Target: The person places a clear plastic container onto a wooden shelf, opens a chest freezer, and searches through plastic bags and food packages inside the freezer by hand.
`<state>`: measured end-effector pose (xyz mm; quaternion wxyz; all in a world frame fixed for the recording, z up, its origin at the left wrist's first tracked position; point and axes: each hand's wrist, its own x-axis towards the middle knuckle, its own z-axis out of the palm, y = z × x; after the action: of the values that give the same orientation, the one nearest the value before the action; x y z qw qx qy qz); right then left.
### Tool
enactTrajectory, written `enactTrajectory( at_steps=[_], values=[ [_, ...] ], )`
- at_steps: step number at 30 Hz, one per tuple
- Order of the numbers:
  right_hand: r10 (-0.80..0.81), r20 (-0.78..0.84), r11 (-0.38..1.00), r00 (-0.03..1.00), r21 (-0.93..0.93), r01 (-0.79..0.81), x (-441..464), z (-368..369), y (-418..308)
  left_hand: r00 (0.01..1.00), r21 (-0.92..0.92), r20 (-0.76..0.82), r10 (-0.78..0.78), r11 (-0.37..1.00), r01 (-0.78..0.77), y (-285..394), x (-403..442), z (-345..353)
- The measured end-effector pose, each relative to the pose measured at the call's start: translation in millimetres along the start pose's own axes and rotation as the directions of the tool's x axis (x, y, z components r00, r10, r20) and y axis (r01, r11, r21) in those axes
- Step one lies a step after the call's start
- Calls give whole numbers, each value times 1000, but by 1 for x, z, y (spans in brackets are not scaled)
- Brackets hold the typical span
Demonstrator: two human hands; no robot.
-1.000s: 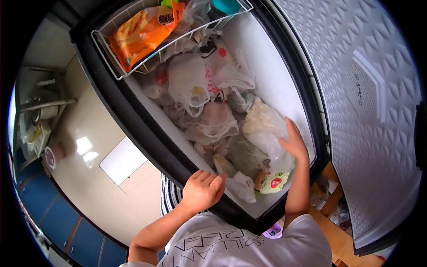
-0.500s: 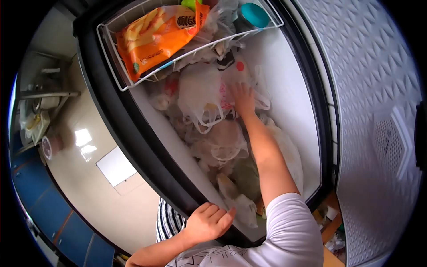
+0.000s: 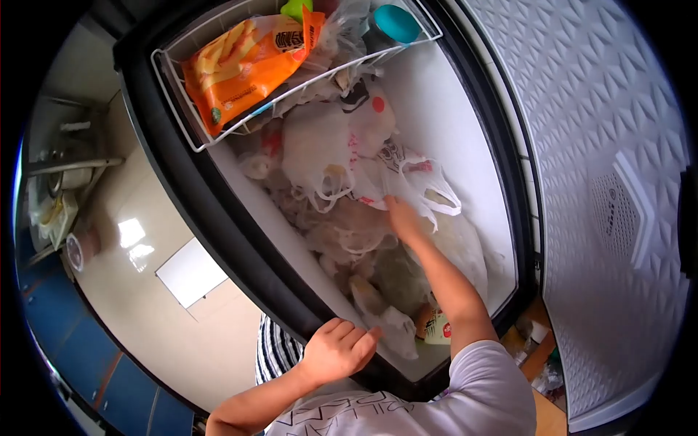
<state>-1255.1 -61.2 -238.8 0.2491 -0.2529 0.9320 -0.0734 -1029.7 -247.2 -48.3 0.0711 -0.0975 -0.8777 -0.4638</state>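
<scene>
My left hand [image 3: 340,350] rests on the black rim [image 3: 240,251] of an open chest freezer, its fingers curled over the edge. Inside, my right hand [image 3: 401,218] grips a white plastic bag [image 3: 418,182] with red and dark print, its handles spread to the right. A larger white bag [image 3: 316,138] lies just beyond, touching the gripped one. Nearer me are translucent bags [image 3: 352,225], a big pale bag [image 3: 462,251] along the right side and a small knotted bag [image 3: 398,330]. The fingertips of my right hand are partly hidden by plastic.
A white wire basket [image 3: 287,94] hangs across the freezer's far end, holding an orange food packet [image 3: 247,65] and a teal-lidded container [image 3: 396,24]. The raised lid [image 3: 582,145] stands at the right. Blue cabinets [image 3: 73,341] line the lower left.
My right hand has moved from the near right side to the middle bags, then back toward me, drawing the printed bag with it. My left hand has stayed on the rim.
</scene>
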Motion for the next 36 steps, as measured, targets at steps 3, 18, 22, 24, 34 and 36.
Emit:
enactTrajectory(
  at_steps=[3, 18, 22, 24, 34, 36],
  values=[
    [39, 75, 999, 996, -27, -37, -10, 2, 0, 1000, 18, -21, 13, 1000, -12, 0, -1, 4],
    [-364, 84, 927, 928, 127, 352, 70, -108, -54, 999, 49, -35, 0, 999, 2, 1, 0, 3],
    [-34, 338, 857, 941, -475, 201, 99, -178, -68, 999, 52, -43, 0, 999, 2, 1, 1, 4],
    [-412, -7, 809, 911, -463, 362, 105, -183, -65, 998, 49, -59, 1, 999, 2, 1, 2, 6],
    [-194, -646, 955, 739, 49, 294, 117, -136, -76, 999, 49, -45, -31, 998, 33, 1, 0, 4],
    [42, -574, 989, 817, 143, 49, 96, -111, -44, 997, 33, -62, -35, 999, 37, 1, 1, 5]
  ],
)
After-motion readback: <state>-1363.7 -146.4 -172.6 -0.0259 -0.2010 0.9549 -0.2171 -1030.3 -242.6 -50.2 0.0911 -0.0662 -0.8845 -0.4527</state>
